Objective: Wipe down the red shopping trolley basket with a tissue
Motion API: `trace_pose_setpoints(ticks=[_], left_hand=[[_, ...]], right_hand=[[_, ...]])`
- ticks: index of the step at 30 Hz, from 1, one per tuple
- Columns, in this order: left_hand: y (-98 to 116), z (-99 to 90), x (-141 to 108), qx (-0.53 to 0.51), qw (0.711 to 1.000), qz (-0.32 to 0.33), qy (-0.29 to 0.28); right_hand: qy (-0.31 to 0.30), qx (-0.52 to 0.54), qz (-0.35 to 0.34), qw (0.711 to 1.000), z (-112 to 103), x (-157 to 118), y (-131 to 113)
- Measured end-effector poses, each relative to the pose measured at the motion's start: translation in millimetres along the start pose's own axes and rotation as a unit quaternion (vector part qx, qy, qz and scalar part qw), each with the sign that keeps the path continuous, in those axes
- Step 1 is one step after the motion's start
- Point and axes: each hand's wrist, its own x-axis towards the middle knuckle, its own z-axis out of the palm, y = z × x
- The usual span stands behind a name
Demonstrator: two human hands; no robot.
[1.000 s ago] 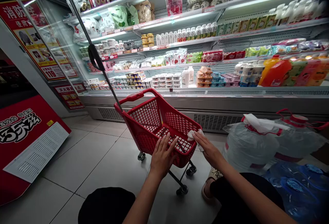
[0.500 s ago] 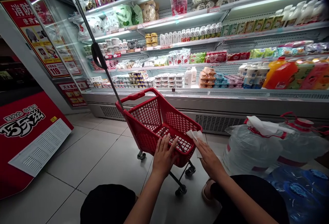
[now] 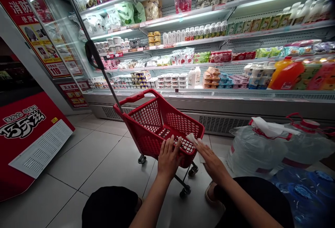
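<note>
A red plastic shopping cart (image 3: 146,145) with lattice sides, a tall pole and black wheels stands on the tiled floor before my knees. On its near rim rests my left hand (image 3: 169,156), fingers spread and nothing in it. At the cart's right corner, my right hand (image 3: 210,158) presses a white cloth or tissue (image 3: 192,138) against the rim; part of the white piece shows below the fingers.
A lit refrigerated shelf unit (image 3: 183,95) runs behind the cart. Wrapped water jugs (image 3: 258,151) with a white cloth on top and blue bottles (image 3: 303,193) stand at the right. A red freezer (image 3: 39,134) is at the left.
The cart and its pole have shifted slightly left. My right hand has moved a little left with the white piece, which is now more folded. My left hand stays on the rim.
</note>
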Motion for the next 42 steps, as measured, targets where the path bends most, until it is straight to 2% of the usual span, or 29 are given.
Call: trace_pose_setpoints(ticks=[2,4,6,8,11,13,15,18,21,23,25,28,33,36,39,42], left_hand=[[3,1.7,0,-0.001,1.000,-0.006,0.007],[7,4.5,1,-0.001,1.000,-0.012,0.016],[12,8.0,2,0.000,1.000,-0.020,0.022],[18,11.4,4,0.003,0.999,-0.027,0.025],[27,14.6,7,0.011,0.999,-0.039,0.032],[28,14.0,9,0.007,0.999,-0.037,0.034],[20,10.6,12,-0.011,1.000,-0.010,0.028],[-9,1.4,16,-0.023,1.000,0.018,0.010],[-40,-6.4,19,0.006,0.999,-0.049,0.018],[-51,-7.9,21,0.007,0.998,-0.053,0.013],[-51,-7.0,22,0.000,0.999,-0.051,0.006],[-40,-4.2,24,-0.010,0.998,-0.054,0.003],[-27,-2.4,25,-0.017,0.998,-0.055,0.001],[-27,-3.2,22,-0.015,0.999,-0.038,0.004],[-34,-8.8,20,-0.010,1.000,0.003,0.005],[-46,-20.8,19,0.003,1.000,0.016,-0.001]], right_hand=[[0.009,0.022,0.038,0.999,-5,2,16],[0.009,0.056,0.054,0.997,-4,5,17],[0.019,0.093,0.054,0.994,3,7,2],[0.036,0.115,0.045,0.992,12,8,-24],[0.048,0.107,0.025,0.993,22,11,-62],[0.046,0.080,0.004,0.996,23,12,-73],[0.041,0.046,-0.016,0.998,20,10,-70],[0.037,0.015,-0.003,0.999,12,2,-49],[0.059,0.014,0.048,0.997,8,-6,-27],[0.074,0.020,0.076,0.994,8,-6,-20],[0.084,0.022,0.091,0.992,11,2,-19],[0.084,0.007,0.084,0.993,17,24,-30],[0.069,-0.028,0.017,0.997,35,68,-66],[0.068,-0.040,-0.008,0.997,39,80,-79],[0.060,-0.059,-0.014,0.996,30,71,-70],[0.060,-0.064,0.007,0.996,13,50,-41]])
